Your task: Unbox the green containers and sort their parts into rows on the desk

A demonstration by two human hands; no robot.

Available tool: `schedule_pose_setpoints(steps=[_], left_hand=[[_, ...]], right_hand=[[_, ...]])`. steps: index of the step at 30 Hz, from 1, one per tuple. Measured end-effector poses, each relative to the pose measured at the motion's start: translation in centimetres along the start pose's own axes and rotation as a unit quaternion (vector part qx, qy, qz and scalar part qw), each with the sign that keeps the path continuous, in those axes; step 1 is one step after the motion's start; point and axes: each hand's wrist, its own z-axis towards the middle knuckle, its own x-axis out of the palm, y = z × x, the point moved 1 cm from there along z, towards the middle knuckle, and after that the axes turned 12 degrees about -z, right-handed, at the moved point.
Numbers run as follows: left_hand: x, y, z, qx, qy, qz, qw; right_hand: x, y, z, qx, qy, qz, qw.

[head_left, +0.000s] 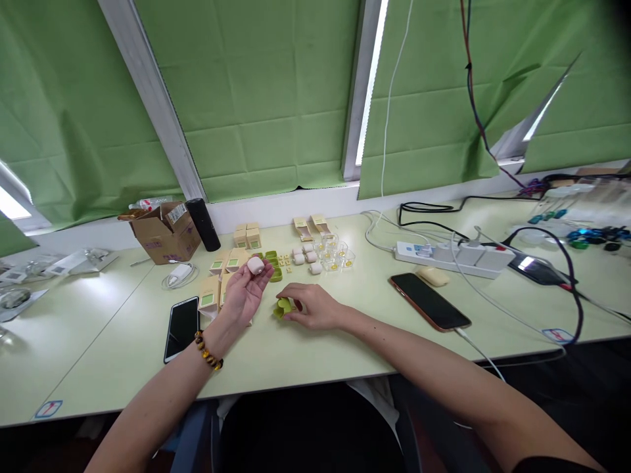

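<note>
My left hand is turned palm up and holds a small pale pink rounded block at its fingers. My right hand pinches a small green open cup-like piece just above the table, its fingertips at the piece's rim. Behind my hands, more green pieces are grouped beside tiny yellow parts. Several pink blocks sit to the right of these. Clear plastic containers with yellow spots stand next to the blocks. Small kraft boxes with green labels are partly hidden behind my left hand.
A phone lies left of my left forearm; another phone, plugged in, lies at right near a white power strip. A cardboard box and black cylinder stand at the back left. Cables run across the right side.
</note>
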Motion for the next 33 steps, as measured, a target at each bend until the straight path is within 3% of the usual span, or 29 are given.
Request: schedule_pose_setpoints(steps=[3,6,9,12,16,20,24,27,33], left_hand=[[0.4,-0.3,0.0,0.016,0.017,0.031,0.999],[0.9,-0.4,0.3,0.074,0.02,0.114,0.991],[1.3,-0.2,0.9,0.158,0.034,0.247,0.955],[1.9,0.3,1.9,0.222,0.077,0.407,0.883],[2.7,1.5,3.7,0.251,0.151,0.565,0.772],[3.4,3.6,6.1,0.241,0.232,0.652,0.68],[3.9,6.0,8.0,0.201,0.247,0.732,0.603],[4.2,7.4,8.5,0.161,0.246,0.758,0.583],[4.4,8.4,8.4,0.116,0.236,0.773,0.577]], right_hand=[[-0.1,0.2,-0.1,-0.031,0.001,0.001,1.0],[0.0,0.3,-0.1,-0.047,0.008,0.001,0.999],[0.0,0.4,-0.3,-0.057,0.012,-0.013,0.998],[0.1,0.4,-0.4,-0.072,0.012,-0.025,0.997],[0.2,0.6,-0.5,-0.098,0.004,-0.025,0.995],[-0.1,1.1,-0.5,-0.125,-0.006,-0.018,0.992],[0.0,1.2,-0.6,-0.137,0.001,-0.02,0.99],[0.4,0.9,-0.6,-0.141,0.007,-0.022,0.99],[0.7,0.6,-0.6,-0.142,0.013,-0.029,0.989]])
